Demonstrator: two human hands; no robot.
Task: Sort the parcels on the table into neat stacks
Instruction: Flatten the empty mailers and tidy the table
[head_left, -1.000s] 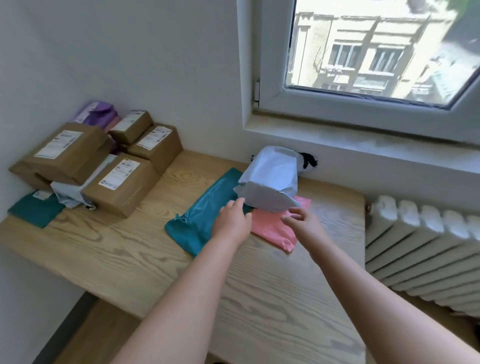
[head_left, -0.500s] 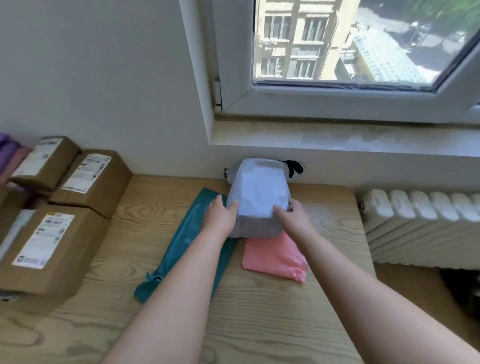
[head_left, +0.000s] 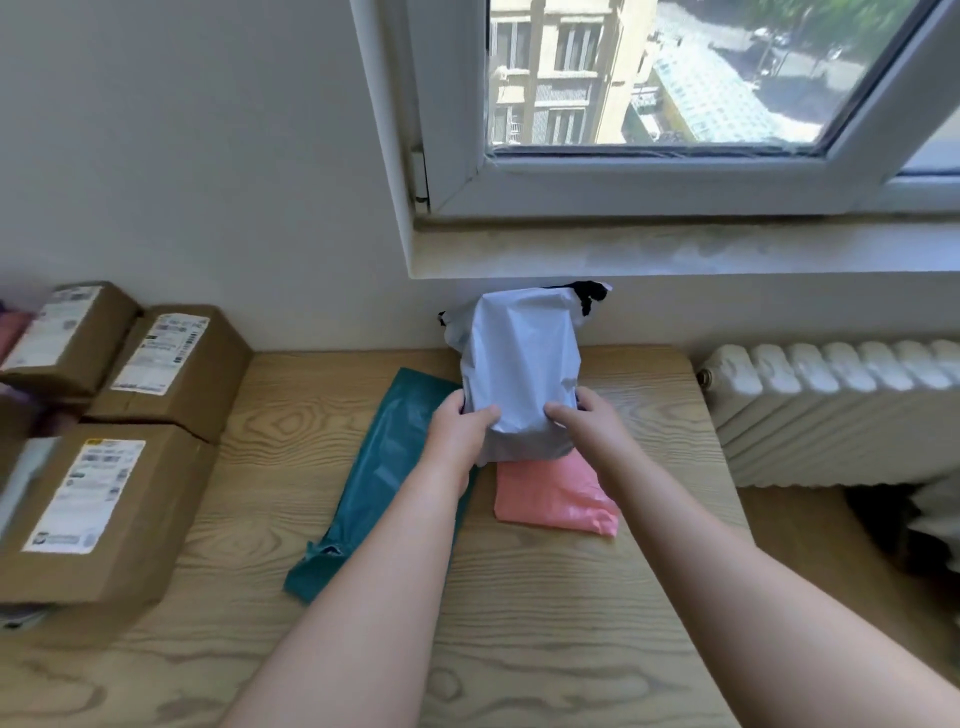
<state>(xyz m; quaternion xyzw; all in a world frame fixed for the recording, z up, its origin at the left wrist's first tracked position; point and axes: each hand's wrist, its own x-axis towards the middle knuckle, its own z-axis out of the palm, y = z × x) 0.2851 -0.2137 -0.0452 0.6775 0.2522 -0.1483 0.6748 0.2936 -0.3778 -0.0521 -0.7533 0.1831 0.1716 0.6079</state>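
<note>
Nearest the camera, two bare forearms are reaching forward over the pale wooden table with heavy grain (head_left: 545, 639). The left hand (head_left: 457, 434) and the right hand (head_left: 589, 431) are meeting at the near end of the bulky pale-grey plastic mailing bag (head_left: 519, 364). Each hand is gripping a near corner, with the thumb lying across the top face and the fingers curling round the side and out of sight. Neither hand is holding anything else.

The grey bag is sitting just beyond the fingers, midway between the two hands, so neither is nearer. Its long axis is running straight away from the person toward the wall. Its near end is covering the far part of the flat pink plastic mailer (head_left: 558, 501), and its left edge is lying beside or just over the long teal plastic mailer (head_left: 382, 467), which is slanting away to the near left. Whether the bag is resting its weight or is lifted cannot be told. In my judgement, any squaring or shifting of it onto a stack will be turning on that lengthwise lie, since both hands are steering it from one end.

Further left, three brown cardboard boxes with white printed labels are crowding the table's edge: a large one (head_left: 98, 514) and two smaller (head_left: 174, 364) (head_left: 65, 338) behind it. The bag's black-edged far end is lying near the white wall, under the window sill (head_left: 675, 249). A white ribbed radiator (head_left: 831, 410) is standing to the right.
</note>
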